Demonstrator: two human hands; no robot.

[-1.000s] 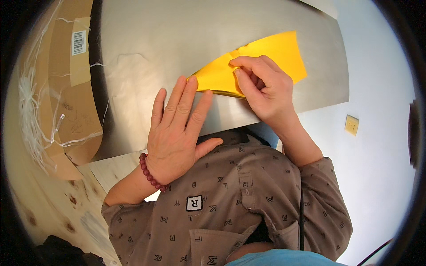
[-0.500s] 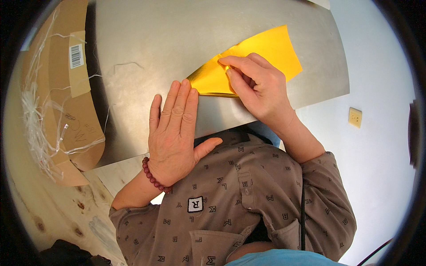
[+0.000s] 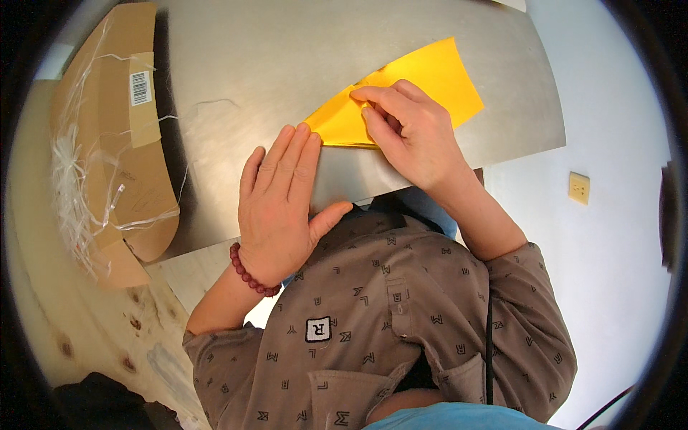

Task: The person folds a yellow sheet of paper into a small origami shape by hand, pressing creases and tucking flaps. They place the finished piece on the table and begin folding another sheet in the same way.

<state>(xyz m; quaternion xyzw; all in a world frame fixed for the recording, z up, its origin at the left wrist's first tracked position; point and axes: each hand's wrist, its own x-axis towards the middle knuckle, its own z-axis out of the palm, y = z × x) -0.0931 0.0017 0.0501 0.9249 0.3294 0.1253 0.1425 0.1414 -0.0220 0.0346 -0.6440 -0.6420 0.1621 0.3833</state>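
A shiny gold-yellow sheet of foil paper (image 3: 459, 79) lies folded on the metal table, its narrow pointed end toward my left hand and its wide end at the far right. My left hand (image 3: 279, 208) is spread flat with straight fingers, the fingertips touching the sheet's pointed corner and the thumb held apart. A dark red bead bracelet (image 3: 247, 276) circles that wrist. Over the middle of the sheet, my right hand (image 3: 416, 132) pinches a small raised bit of the paper between thumb and forefinger. Its other fingers are curled, and the palm hides part of the lower edge.
The silver metal table (image 3: 236, 57) ends close to my body. On the left stands a brown cardboard box flap (image 3: 147, 186) with a bundle of clear plastic strands (image 3: 72, 172), one strand trailing onto the table. A wall socket (image 3: 579, 188) is at the right.
The view has shifted slightly, so the cardboard sits farther right in it. Both hands keep nearly the same pose on the foil paper, whose left part now looks brighter yellow.
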